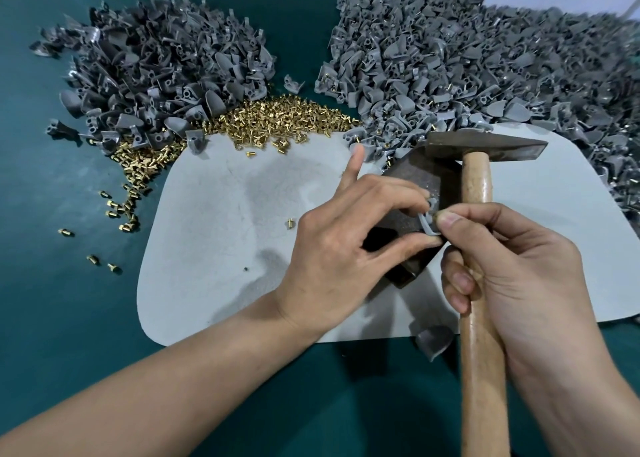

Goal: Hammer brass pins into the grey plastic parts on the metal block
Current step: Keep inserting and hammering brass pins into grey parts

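A dark metal block (419,183) lies on a pale grey mat (221,235) right of centre. On its near part sits a small grey plastic part (428,223). My left hand (346,245) pinches that part between thumb and fingers, with one finger pointing up. My right hand (512,269) grips the wooden handle of a hammer (476,193) and its thumb tip presses a brass pin (433,216) at the part. The hammer's dark head lies over the block's far edge.
A heap of dark grey parts (166,65) fills the back left, and a larger heap of parts with pins (485,62) the back right. Loose brass pins (277,117) spread between them and down the left onto the green table (52,179). One grey part (434,340) lies near the handle.
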A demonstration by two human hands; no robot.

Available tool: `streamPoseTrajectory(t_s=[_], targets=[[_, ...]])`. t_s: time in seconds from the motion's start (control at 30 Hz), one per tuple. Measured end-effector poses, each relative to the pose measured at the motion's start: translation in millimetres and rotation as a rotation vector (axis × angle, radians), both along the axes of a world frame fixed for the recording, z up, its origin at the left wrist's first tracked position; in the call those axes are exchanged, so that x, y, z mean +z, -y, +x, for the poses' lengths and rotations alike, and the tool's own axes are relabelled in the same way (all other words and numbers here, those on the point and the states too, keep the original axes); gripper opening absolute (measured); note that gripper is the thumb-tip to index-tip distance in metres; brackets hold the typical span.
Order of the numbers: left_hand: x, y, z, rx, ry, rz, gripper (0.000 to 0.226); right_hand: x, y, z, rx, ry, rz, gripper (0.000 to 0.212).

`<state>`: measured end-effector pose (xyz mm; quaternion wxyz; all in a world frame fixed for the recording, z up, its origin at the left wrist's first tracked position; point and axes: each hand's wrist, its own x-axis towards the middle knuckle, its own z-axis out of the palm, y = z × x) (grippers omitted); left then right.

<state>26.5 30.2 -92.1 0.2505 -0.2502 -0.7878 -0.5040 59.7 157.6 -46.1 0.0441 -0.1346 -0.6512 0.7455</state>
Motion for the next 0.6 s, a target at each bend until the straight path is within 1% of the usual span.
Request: streamPoseTrajectory(t_s=[0.2, 0.6], targets=[[0.1, 0.2, -0.3, 0.008, -0.009, -0.005, 0.023, 0.8, 0.7, 0.6, 0.0, 0.004, 0.018, 0.007], [0.5, -1.4, 0.3, 0.035, -0.056, 0.008, 0.023, 4.0, 4.4, 4.8, -0.021, 0.03, -0.085, 0.003]])
